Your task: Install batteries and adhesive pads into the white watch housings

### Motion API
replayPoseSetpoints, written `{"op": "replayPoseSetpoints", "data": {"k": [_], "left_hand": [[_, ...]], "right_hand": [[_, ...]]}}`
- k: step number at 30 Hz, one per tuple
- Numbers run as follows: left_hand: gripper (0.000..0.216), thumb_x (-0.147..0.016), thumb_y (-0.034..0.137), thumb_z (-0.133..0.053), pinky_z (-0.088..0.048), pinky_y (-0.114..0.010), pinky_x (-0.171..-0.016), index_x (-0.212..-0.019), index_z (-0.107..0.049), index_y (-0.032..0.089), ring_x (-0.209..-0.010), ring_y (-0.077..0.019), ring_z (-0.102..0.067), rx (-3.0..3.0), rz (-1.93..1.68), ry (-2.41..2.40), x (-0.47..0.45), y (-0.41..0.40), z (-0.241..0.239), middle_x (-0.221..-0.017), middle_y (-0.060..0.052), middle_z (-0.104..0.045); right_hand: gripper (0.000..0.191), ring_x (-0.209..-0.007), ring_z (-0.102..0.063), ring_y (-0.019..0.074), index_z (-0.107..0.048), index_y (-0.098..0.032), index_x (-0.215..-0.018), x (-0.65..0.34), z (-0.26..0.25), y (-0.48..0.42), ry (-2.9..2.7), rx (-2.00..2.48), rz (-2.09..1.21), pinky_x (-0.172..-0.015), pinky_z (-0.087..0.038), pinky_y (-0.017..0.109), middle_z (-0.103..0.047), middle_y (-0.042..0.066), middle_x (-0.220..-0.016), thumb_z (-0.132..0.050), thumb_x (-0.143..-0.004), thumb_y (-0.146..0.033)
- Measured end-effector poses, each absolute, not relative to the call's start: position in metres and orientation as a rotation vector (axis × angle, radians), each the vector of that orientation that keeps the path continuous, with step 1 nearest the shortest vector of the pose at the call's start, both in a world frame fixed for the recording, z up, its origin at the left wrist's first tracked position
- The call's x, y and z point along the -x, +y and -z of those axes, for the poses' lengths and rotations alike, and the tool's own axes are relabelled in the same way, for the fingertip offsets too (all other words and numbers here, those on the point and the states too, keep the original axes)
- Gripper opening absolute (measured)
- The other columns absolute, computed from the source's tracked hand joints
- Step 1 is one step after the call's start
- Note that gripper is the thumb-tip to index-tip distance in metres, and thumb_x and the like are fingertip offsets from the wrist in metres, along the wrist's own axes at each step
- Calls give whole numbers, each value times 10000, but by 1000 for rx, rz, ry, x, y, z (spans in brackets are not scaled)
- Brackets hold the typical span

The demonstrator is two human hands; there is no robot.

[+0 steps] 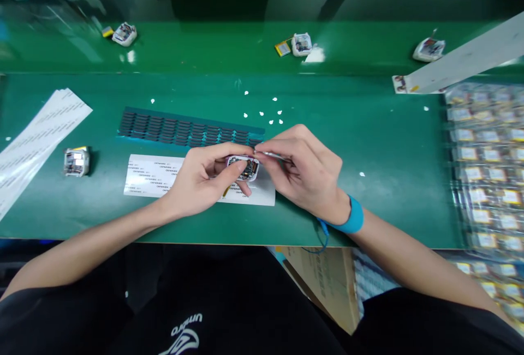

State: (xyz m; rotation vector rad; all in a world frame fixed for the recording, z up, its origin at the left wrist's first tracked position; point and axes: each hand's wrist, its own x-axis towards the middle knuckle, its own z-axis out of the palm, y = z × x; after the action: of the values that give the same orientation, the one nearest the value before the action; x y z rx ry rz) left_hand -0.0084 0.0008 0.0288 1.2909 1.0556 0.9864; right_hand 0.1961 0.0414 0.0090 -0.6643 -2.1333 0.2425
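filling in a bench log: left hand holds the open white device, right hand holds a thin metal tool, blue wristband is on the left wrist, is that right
Not quite: the head view shows the blue wristband on the right wrist, not the left. The rest stands: the left hand holds the open white device and the right hand a thin metal tool.

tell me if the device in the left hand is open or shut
Open: the white device in the left hand shows its circuitry, with no cover over it.

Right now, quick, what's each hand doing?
Left hand: closed, holding a white device with exposed circuitry.
Right hand: closed, holding a thin metallic tool.
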Motion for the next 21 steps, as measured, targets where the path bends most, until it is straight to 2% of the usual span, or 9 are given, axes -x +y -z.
{"op": "replayPoseSetpoints", "data": {"k": [3,7,11,15,19,21], "left_hand": [[106,-932,217,-670,-482,-184,-418,-934,-752,149,-532,-171,-758,-1247,-958,1038,10,2,-29,-693,-3,-736],[129,-931,238,-674,-395,-178,-372,-945,-756,140,-504,-159,-732,-1270,-941,1081,11,4,-26,-642,-3,-715],[150,-949,259,-666,-415,-192,-390,-979,-757,144,-540,-178,-758,-1253,-926,1095,10,4,-24,-735,-31,-757],[133,-954,263,-675,-477,-227,-403,-1002,-747,163,-578,-212,-780,-1226,-914,1086,11,5,-23,-757,-37,-766],[129,-958,249,-678,-486,-231,-408,-1036,-738,165,-586,-211,-780,-1227,-903,1103,12,6,-22,-689,-19,-750],[126,-955,239,-676,-495,-230,-418,-1041,-722,158,-584,-201,-779,-1199,-932,1109,12,6,-22,-725,-23,-754]], "right_hand": [[119,-848,-721,142,-675,-199,-1156,-200,-9,43,-2229,643,-281,-623,-543,237,-742,28,-1004,-661,-1044,-162],[149,-854,-730,123,-680,-172,-1197,-204,-9,45,-2345,652,-209,-507,-449,220,-766,31,-1018,-585,-1084,-160],[197,-813,-736,104,-681,-165,-1199,-207,-14,46,-2442,635,-23,-473,-413,227,-788,24,-1012,-516,-1097,-134],[240,-790,-745,104,-685,-178,-1172,-212,-15,49,-2488,651,78,-460,-410,242,-799,10,-993,-509,-1050,-69],[179,-736,-744,138,-702,-202,-1130,-215,-9,55,-2419,793,63,-474,-455,266,-802,14,-959,-564,-1040,-131],[225,-792,-768,174,-703,-195,-1182,-215,-8,58,-2361,911,70,-542,-523,288,-808,41,-1027,-560,-1026,-120]]}}
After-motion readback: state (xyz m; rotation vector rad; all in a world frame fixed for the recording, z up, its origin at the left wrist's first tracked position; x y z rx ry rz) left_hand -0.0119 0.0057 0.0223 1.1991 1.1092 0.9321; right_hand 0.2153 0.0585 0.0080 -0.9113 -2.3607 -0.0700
